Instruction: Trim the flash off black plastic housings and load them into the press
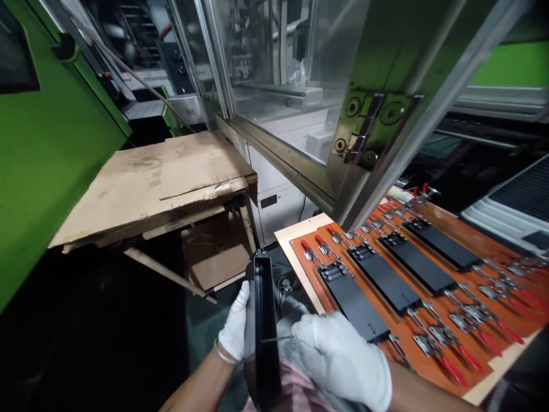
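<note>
A long black box-like part (262, 320) with a hollow inside stands on end at the bottom centre. Its left side is gripped by my left hand (237, 325), in a white glove with a band at the wrist. My right hand (338, 355), also gloved in white, is closed around a thin dark tool (278, 339) whose tip reaches into the hollow. The tool's handle is hidden by the fingers. Right of my hands, several flat black parts (354, 303) lie on an orange fixture board (401, 323) between red-handled toggle clamps.
A cardboard-covered table (141, 171) stands at the left beside a green machine (43, 143). A metal-framed clear door (291, 166) with a hinge slants over the fixture board. Below, a shoe (285, 286) shows on the floor.
</note>
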`<state>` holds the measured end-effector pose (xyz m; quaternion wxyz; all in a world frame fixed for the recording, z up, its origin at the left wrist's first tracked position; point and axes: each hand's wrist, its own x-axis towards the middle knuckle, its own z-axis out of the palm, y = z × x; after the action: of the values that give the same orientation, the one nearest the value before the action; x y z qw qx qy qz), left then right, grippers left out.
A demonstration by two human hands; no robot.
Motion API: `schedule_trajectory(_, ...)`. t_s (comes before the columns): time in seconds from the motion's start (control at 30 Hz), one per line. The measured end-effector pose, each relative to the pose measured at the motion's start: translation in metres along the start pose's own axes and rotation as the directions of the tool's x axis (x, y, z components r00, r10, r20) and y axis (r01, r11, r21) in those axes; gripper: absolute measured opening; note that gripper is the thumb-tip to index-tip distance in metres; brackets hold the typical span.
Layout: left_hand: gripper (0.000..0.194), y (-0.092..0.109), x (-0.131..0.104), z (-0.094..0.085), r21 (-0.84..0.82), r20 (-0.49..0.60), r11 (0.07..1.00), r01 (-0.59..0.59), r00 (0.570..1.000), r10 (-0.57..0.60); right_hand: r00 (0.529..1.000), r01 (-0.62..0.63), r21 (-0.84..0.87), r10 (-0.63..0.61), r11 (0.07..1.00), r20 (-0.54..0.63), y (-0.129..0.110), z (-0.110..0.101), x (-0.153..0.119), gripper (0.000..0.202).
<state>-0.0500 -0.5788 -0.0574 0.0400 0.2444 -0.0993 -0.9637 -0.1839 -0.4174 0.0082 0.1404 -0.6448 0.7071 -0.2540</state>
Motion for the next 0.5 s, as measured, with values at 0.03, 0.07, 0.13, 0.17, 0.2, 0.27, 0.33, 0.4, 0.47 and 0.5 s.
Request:
schedule_trajectory(0.03, 0.036, -0.003, 0.0, -0.002, 0.004, 0.009, 0.999, 0.037, 0.999, -0.037, 1.0, -0.009, -0.023, 0.009, 1.0, -0.023, 0.002, -0.002, 0.001, 0.032)
schedule_trajectory(0.07, 0.036, -0.006, 0.001, -0.003, 0.006, 0.022, 0.998, 0.067, 0.997, -0.067, 0.997, -0.038, -0.051, 0.034, 0.998, -0.068, 0.004, -0.004, 0.002, 0.032)
schedule_trajectory(0.13, 0.036, -0.012, 0.002, -0.007, 0.011, 0.054, 0.996, 0.093, 0.994, -0.094, 0.982, -0.118, -0.096, 0.102, 0.988, -0.157, 0.008, -0.009, 0.004, 0.033)
schedule_trajectory(0.17, 0.037, -0.014, 0.003, -0.009, 0.016, 0.069, 0.996, 0.092, 0.993, -0.093, 0.978, -0.141, -0.105, 0.122, 0.984, -0.17, 0.009, -0.011, 0.005, 0.033)
schedule_trajectory(0.2, 0.038, -0.016, 0.004, -0.01, 0.021, 0.081, 0.996, 0.083, 0.993, -0.084, 0.98, -0.145, -0.107, 0.128, 0.984, -0.154, 0.009, -0.012, 0.005, 0.032)
schedule_trajectory(0.27, 0.039, -0.017, 0.006, -0.012, 0.033, 0.094, 0.997, 0.07, 0.993, -0.073, 0.992, -0.094, -0.108, 0.085, 0.99, -0.089, 0.008, -0.015, 0.004, 0.03)
schedule_trajectory(0.33, 0.038, -0.018, 0.007, -0.014, 0.049, 0.087, 0.995, 0.088, 0.992, -0.092, 0.997, -0.053, -0.127, 0.046, 0.99, -0.063, 0.009, -0.017, 0.002, 0.029)
schedule_trajectory(0.4, 0.036, -0.019, 0.007, -0.016, 0.068, 0.07, 0.991, 0.112, 0.991, -0.117, 0.991, -0.088, -0.164, 0.069, 0.983, -0.118, 0.013, -0.021, 0.003, 0.032)
schedule_trajectory(0.47, 0.036, -0.019, 0.008, -0.018, 0.09, 0.059, 0.988, 0.129, 0.989, -0.134, 0.978, -0.139, -0.192, 0.104, 0.971, -0.18, 0.018, -0.026, 0.005, 0.034)
schedule_trajectory(0.5, 0.038, -0.02, 0.008, -0.02, 0.105, 0.057, 0.985, 0.138, 0.988, -0.145, 0.982, -0.124, -0.2, 0.091, 0.972, -0.168, 0.02, -0.028, 0.006, 0.033)
